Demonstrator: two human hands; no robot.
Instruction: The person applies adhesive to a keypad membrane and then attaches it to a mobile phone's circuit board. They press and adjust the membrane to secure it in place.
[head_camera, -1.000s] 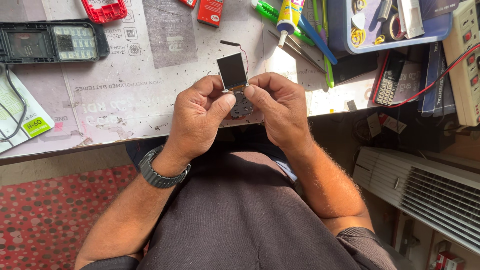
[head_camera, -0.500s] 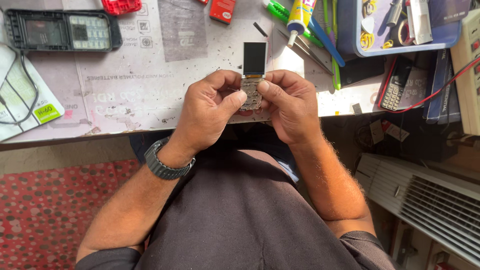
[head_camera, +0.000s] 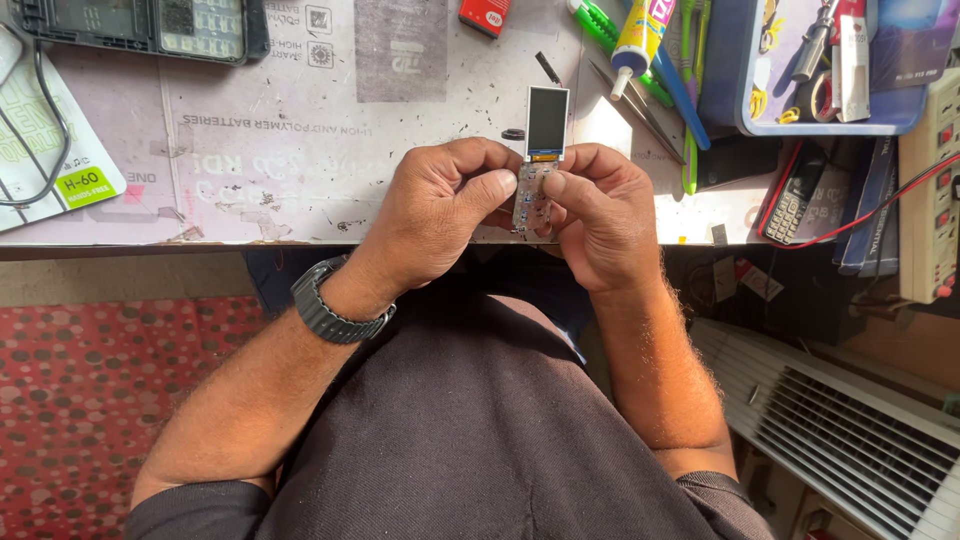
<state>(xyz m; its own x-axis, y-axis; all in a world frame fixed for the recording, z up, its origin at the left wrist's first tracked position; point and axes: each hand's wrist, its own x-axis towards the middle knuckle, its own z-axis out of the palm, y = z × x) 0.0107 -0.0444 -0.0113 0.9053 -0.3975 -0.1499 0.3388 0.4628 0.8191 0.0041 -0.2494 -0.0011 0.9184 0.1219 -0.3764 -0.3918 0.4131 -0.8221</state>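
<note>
both hands pinch bare phone board (head_camera: 531, 195), left hand (head_camera: 440, 215), right hand (head_camera: 600, 220) | small screen (head_camera: 547, 122) attached, housing off | probably mid-repair | empty phone shell (head_camera: 140, 25) upper left

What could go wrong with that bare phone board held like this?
1. Both hands, left hand and right hand, pinch the phone board by thumb tips at the table edge; a slip could drop it into the lap or onto the floor.
2. The small screen sticks up unsupported, so thumb pressure might strain its joint.
3. Bare fingers touch the exposed contacts, which could leave smudges.
</note>
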